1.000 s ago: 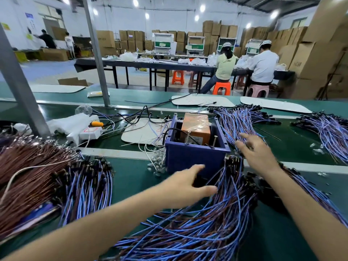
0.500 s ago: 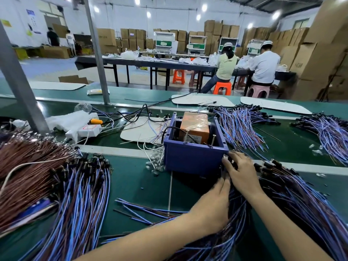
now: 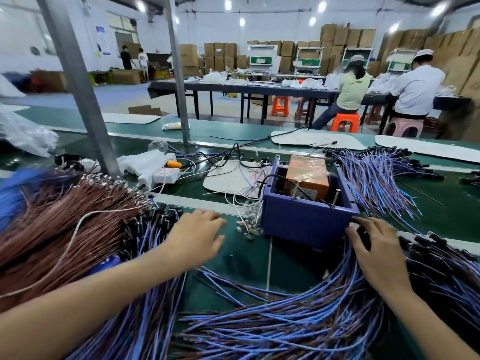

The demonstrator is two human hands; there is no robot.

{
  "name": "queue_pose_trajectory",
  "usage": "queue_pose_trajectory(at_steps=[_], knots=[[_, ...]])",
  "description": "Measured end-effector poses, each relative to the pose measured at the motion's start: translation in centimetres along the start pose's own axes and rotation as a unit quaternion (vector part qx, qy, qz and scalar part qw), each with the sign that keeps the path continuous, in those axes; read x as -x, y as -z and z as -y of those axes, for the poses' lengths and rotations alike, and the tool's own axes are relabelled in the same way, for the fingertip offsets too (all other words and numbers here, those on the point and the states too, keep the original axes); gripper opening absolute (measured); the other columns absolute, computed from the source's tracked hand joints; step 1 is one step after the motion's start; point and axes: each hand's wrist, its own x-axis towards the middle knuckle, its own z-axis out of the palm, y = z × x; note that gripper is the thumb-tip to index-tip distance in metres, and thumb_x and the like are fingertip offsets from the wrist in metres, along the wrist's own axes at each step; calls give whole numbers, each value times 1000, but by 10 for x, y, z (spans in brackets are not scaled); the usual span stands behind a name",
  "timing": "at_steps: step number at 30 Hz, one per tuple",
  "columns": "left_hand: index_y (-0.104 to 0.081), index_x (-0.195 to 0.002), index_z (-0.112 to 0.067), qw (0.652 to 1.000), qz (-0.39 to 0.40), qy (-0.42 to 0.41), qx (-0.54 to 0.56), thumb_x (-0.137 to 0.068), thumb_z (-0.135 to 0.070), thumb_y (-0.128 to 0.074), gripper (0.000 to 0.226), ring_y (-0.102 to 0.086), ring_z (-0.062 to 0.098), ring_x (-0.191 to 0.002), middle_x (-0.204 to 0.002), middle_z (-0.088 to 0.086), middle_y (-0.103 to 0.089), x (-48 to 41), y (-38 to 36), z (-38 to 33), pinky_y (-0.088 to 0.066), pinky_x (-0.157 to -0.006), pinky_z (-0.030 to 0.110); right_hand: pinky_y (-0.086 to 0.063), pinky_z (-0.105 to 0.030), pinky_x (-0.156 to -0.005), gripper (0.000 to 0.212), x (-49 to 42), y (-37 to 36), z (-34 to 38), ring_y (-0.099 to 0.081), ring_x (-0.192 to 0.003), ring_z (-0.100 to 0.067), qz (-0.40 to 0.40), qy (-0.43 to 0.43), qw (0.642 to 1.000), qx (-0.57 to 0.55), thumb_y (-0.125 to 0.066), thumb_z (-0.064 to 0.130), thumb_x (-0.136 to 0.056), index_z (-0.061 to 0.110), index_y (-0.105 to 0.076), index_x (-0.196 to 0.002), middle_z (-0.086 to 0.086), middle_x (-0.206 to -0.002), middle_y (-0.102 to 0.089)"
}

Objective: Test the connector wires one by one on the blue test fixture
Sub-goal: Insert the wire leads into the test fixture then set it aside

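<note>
Connector wire [image 3: 362,234] pinched in right hand [image 3: 377,252] beside blue test fixture [image 3: 304,219] — left hand [image 3: 195,238] spread, holding nothing.

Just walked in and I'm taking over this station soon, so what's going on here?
A person is working at a green bench. The right hand has its fingers on the black ends of the blue-and-brown connector wires heaped at the near right corner of the blue test fixture; whether it pinches one is unclear. The left hand, open and holding nothing, hovers beside the wire pile on the left.
</note>
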Motion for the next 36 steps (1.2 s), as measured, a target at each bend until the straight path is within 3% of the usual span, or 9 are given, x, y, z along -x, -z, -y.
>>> queue_pose_trajectory(at_steps=[3,7,9,14,19,23,31,34,36], knots=[[-50,-133,-19,985,103,46,-128,-96,-35,-45,41,-35,24,-128,-139,4,-43,10,-8,41,-35,-103,36,-33,-38,-100,37,5,1,6,-40,-119,-28,-51,15,999,-9,-54,28,-93,4,-60,-120,-14,-121,-54],[-57,-122,-21,988,41,24,-145,-87,-4,-49,40,-42,22,-117,-128,1,-48,19,-11,44,-40,-91,33,-31,-44,-104,35,11,4,18,-37,-122,-30,-130,23,990,-42,-49,27,-98,4,-60,-122,-16,-128,-47],[-57,-121,-23,984,29,13,-174,-85,-3,-50,42,-41,22,-116,-120,-1,-51,19,-9,40,-37,-87,33,-35,-48,-103,33,13,7,26,-36,-122,-28,-153,24,986,-54,-49,25,-98,6,-60,-122,-16,-130,-44],[-57,-116,-19,970,69,20,-233,-88,-6,-53,31,-35,24,-122,-117,1,-55,13,-5,36,-29,-94,35,-22,-5,-97,28,23,17,59,-42,-110,-20,-168,56,977,-120,-51,16,-90,6,-63,-114,-14,-118,-49],[-56,-117,-18,962,96,-3,-254,-88,-6,-52,31,-37,26,-122,-120,4,-53,7,-2,36,-30,-95,36,-44,-8,-69,27,36,16,87,-58,-79,-6,-57,6,964,-258,-54,3,-93,29,-63,-94,8,-89,-63],[-53,-119,-17,964,97,-10,-249,-88,-4,-50,34,-36,27,-121,-120,7,-51,7,-5,36,-29,-97,37,-50,-22,-55,29,43,15,97,-62,-56,-15,58,-57,931,-357,-50,-1,-95,19,-68,-86,-3,-69,-68],[-49,-114,-18,981,93,-40,-168,-82,8,-46,42,-43,25,-111,-115,5,-51,-3,-2,34,-30,-81,31,-49,-24,-51,29,51,14,115,-61,-52,-22,236,-109,888,-380,-46,2,-98,12,-71,-86,-10,-63,-67],[-43,-122,-21,991,43,-34,-120,-84,5,-50,47,-50,24,-101,-117,6,-45,-5,7,31,-37,-72,31,-49,-26,-51,27,49,15,120,-61,-54,-23,292,-203,826,-437,-44,9,-100,7,-70,-95,-15,-66,-67],[-46,-127,-21,997,-41,-50,-50,-88,1,-56,46,-55,22,-98,-119,5,-46,-13,20,20,-48,-77,33,-51,-30,-52,31,49,12,134,-62,-56,-25,351,-281,730,-515,-38,23,-103,7,-64,-110,-19,-74,-69]])
